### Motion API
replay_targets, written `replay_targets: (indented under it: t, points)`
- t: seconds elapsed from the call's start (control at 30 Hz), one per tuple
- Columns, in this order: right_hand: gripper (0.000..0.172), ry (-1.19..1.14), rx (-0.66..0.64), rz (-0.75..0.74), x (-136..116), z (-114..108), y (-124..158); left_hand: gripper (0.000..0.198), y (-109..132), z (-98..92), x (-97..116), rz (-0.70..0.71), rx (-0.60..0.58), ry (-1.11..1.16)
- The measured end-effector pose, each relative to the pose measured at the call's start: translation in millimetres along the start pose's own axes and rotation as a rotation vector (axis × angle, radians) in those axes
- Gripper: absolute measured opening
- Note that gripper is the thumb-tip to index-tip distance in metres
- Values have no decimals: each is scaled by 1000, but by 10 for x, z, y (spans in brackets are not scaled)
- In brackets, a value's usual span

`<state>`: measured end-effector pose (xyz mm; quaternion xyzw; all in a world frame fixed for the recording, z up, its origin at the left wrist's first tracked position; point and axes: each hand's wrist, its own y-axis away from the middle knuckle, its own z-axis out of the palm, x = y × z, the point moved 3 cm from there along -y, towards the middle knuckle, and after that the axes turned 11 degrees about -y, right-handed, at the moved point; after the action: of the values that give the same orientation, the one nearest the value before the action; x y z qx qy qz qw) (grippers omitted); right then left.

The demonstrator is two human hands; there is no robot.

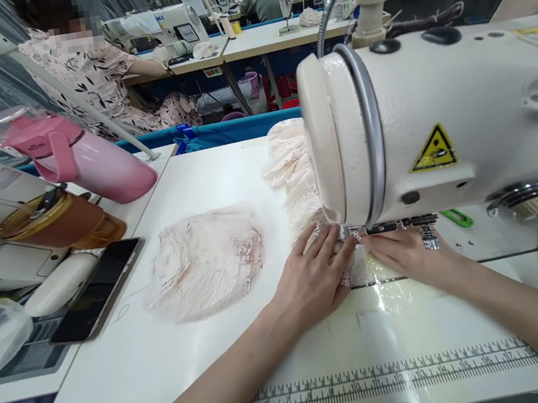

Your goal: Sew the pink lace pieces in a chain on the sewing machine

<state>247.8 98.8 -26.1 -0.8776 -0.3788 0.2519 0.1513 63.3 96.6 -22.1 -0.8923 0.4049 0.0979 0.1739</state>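
Under the head of a cream sewing machine [437, 109] lies a pale pink lace fabric [296, 177], gathered and trailing away behind the needle area. My left hand [314, 269] rests flat on the front of this fabric, fingers stretched forward and slightly apart. On the other side of the needle area, my right hand [403, 252] is by the fabric's edge, its fingertips hidden beneath the machine head and attachment. A second piece of pale pink fabric [207, 261] lies crumpled on the white table, left of my left hand.
A phone [98, 291], a pink bottle [85, 155] and a brown drink cup [57, 220] are at the left. A printed ruler [377, 381] runs along the front edge. A green clip-like tool [457, 218] lies right of the needle. Another person [95, 86] sits beyond the table.
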Motion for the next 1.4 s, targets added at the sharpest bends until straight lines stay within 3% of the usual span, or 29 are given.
replay_targets:
  t: [0.1, 0.17, 0.27, 0.4, 0.53, 0.73, 1.07, 1.23, 1.4]
  points:
    - [30, -243, 31, 199, 38, 9, -50, 50, -16, 4, -11, -11, -14, 4]
    - [28, -317, 36, 236, 33, 0, -80, 50, -25, 12, -16, -18, -26, 10]
    - [26, -201, 61, 130, 1, -30, -101, 46, -27, 22, -15, -14, 13, 31]
    - [20, 122, 195, -30, -43, -59, -74, 32, -16, -2, 10, 84, 184, 76]
    - [21, 309, 58, -124, -56, 19, -17, 27, -17, -34, -1, 102, 226, 91]
    - [30, 197, 0, -132, 40, 159, 77, 25, -34, -45, -37, 65, 222, 96]
    - [17, 115, 35, -99, -30, 159, 20, 25, -14, -88, -75, -32, 283, 133]
    - [15, 49, 1, -141, -123, 103, 13, 14, 28, -185, -126, 107, 420, 65]
    - [12, -10, 17, -181, -157, 66, 23, 26, 52, -227, -130, 204, 520, -44]
